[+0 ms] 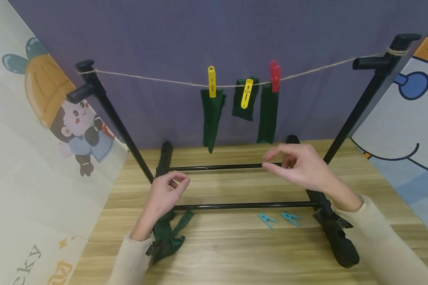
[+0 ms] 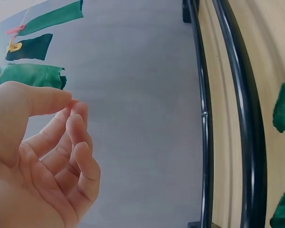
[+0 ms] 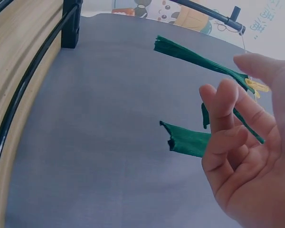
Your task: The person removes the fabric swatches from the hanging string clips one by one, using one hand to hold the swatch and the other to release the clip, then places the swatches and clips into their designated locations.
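"Up on the string (image 1: pixel 139 78), what's hanging, pls?"

"3 green bits. Left cloth (image 1: pixel 211 118) has a yellow peg (image 1: pixel 212 81), mid cloth (image 1: pixel 237 101) has one more yellow peg (image 1: pixel 247 94), right cloth (image 1: pixel 268 114) has a red peg (image 1: pixel 275 77). Mid one leans, btw."

"OK. Hands?"

"Left hand (image 1: pixel 167 194): thumb & fingertips v. close, nothing in it that I can see. Right hand (image 1: pixel 299 166): bendy fingers, a gap to the thumb, nothing in it. Both are lower than the string & look apart from the cloths."

"So how do you do this bit well?"

"My guess: one hand keeps a cloth steady, the other pinches the peg's back end. Squeeze, don't tug, b/c a tug could shake the string & drop stuff."

"What abt the leaning peg?"

"Check it bites cloth & string, pref. straight. It might slip if not."

"Any spares?"

"Yep, 2 blue pegs (image 1: pixel 267 220) on the table (image 1: pixel 228 253), in front of the near bar (image 1: pixel 246 205). Also loose green cloth (image 1: pixel 165 237) by the rack's left foot, part hid by the arm. Max 1 at a time, & lift it clear of that bar."
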Demonstrator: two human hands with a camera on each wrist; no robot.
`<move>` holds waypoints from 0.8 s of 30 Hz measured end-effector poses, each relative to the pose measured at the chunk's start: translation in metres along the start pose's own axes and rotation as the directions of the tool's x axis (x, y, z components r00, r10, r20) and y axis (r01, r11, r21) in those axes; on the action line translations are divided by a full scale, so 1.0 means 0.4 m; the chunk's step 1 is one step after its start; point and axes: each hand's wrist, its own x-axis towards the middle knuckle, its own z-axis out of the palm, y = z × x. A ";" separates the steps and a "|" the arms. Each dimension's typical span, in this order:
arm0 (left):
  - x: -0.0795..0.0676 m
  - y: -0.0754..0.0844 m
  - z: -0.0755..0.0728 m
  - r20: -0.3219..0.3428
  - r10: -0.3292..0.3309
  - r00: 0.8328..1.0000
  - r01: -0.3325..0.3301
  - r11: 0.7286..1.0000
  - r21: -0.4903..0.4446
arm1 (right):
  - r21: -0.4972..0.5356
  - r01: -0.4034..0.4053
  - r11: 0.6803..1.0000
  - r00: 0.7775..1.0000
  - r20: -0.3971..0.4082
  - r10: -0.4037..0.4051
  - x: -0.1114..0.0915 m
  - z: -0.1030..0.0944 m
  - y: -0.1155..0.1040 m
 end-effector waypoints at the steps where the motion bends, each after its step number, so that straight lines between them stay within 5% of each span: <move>1: 0.001 0.002 0.000 0.002 0.003 1.000 -0.003 1.000 -0.003 | 0.000 0.001 1.000 1.000 -0.002 -0.001 0.004 -0.002 -0.003; 14: 0.014 0.021 -0.008 -0.015 0.023 1.000 -0.024 0.999 -0.036 | 0.032 0.010 0.999 1.000 -0.022 -0.009 0.053 -0.033 -0.120; 24: 0.029 0.051 -0.003 -0.025 0.049 0.998 -0.050 0.997 -0.066 | 0.016 0.027 1.000 0.999 -0.038 -0.026 0.076 -0.046 -0.146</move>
